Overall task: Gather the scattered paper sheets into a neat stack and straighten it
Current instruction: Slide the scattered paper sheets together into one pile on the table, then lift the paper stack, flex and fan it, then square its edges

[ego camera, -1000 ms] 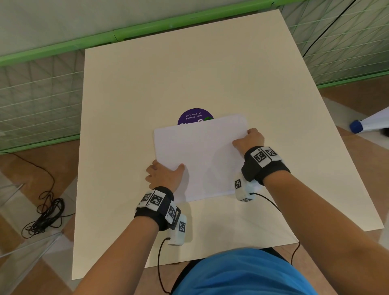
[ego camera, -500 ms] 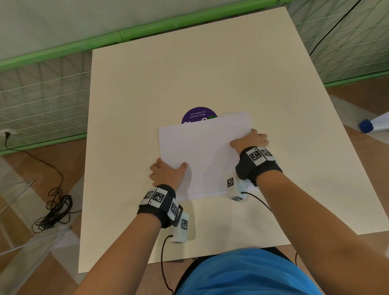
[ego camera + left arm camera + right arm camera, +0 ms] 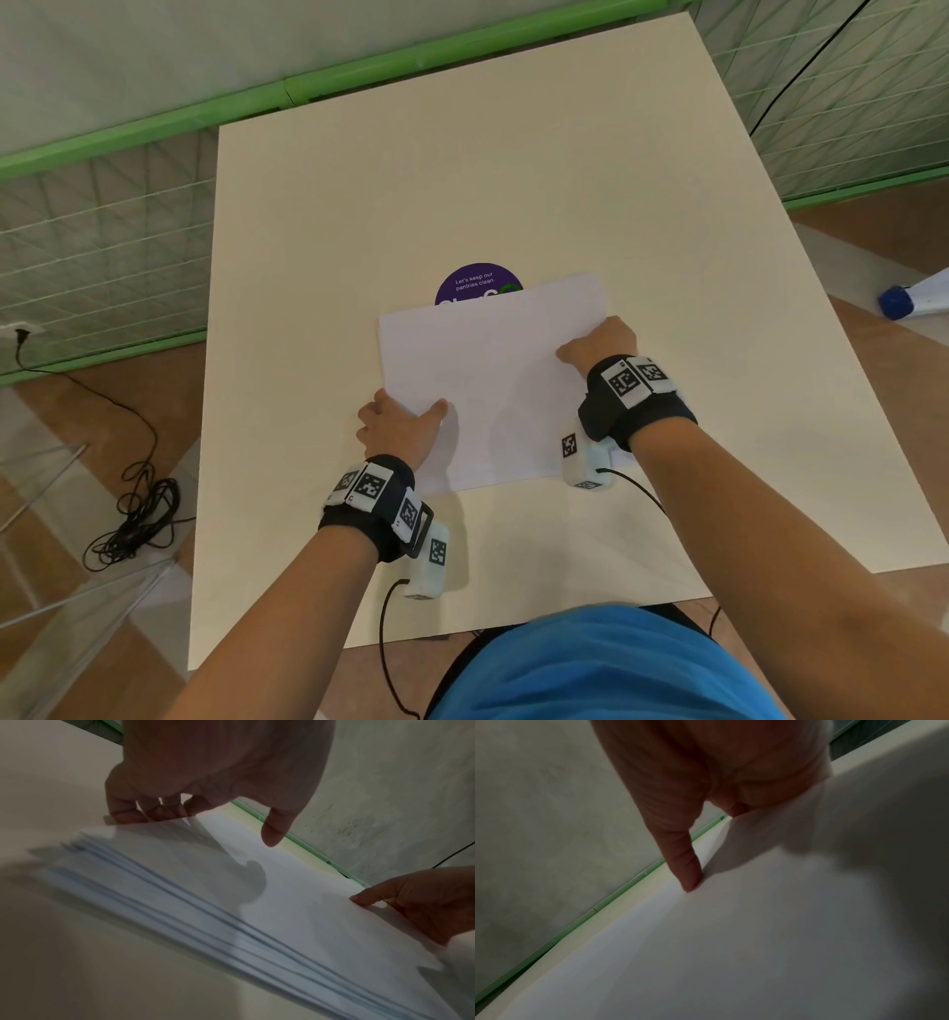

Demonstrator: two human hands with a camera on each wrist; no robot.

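Left wrist view: the left hand (image 3: 218, 766) has its fingers (image 3: 123, 811) curled under the paper stack's (image 3: 493, 380) 9 o'clock edge, thumb above. The right hand (image 3: 598, 342) pinches the 3 o'clock edge. The stack lies mid-surface (image 3: 462, 180), covering a purple sticker (image 3: 475, 284) at 12 o'clock.

Probably a shared office pantry or break area. Suggested by a round purple sticker (image 3: 478, 285) reading "Let's keep our pantries clean", stuck on a plain cream rectangular desk (image 3: 513, 180). Backed by a pale wall with a bright green rail (image 3: 246, 105) above white wire-mesh panels (image 3: 102, 246). Floored in brown wood-look boards (image 3: 102, 390) with pale stripes. Wired with a black cable (image 3: 133, 519) coiled on the floor, plugged into a low wall socket (image 3: 20, 334). Blurred at the right edge, a white object with a blue end (image 3: 896, 302), hard to identify.
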